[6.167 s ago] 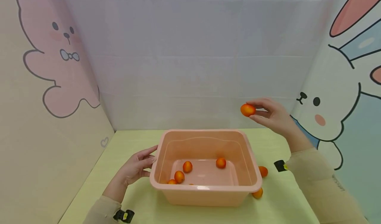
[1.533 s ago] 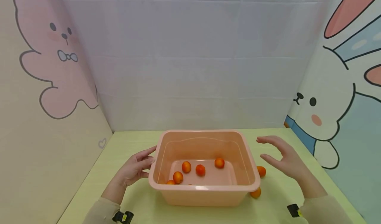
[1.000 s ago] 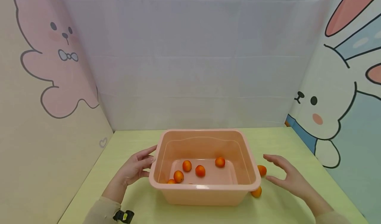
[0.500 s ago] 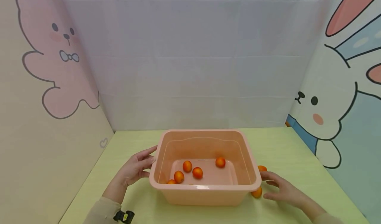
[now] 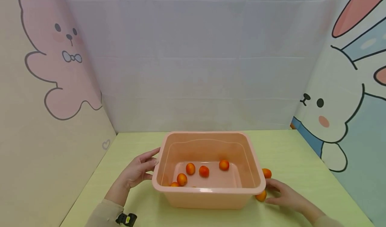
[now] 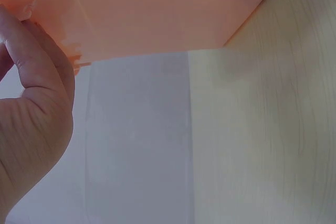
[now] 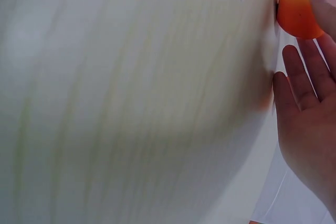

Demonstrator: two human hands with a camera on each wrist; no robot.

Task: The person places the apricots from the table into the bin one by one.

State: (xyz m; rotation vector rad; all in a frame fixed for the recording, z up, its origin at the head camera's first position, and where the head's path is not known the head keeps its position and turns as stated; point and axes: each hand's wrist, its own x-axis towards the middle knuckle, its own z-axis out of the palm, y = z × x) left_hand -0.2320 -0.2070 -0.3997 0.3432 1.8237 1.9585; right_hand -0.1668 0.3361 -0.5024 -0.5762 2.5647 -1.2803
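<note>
A peach plastic tub stands on the table. My left hand holds its left rim; in the left wrist view that hand is against the tub wall. Several small oval orange fruits lie inside, among them one fruit near the middle. Beyond the tub's right side, my right hand has its thumb at a fruit on the table, fingers spread behind it. In the right wrist view the thumb overlaps this fruit and the hand is loosely extended; finger contact is partly hidden.
Another orange fruit sits just behind my right fingers, beside the tub. The pale green table ends at a white back wall. Cartoon-printed side walls stand left and right.
My right hand held a fruit up high, then was empty above the table; one more fruit shows in the tub. It has since lowered to the front fruit. My left hand stays put.
</note>
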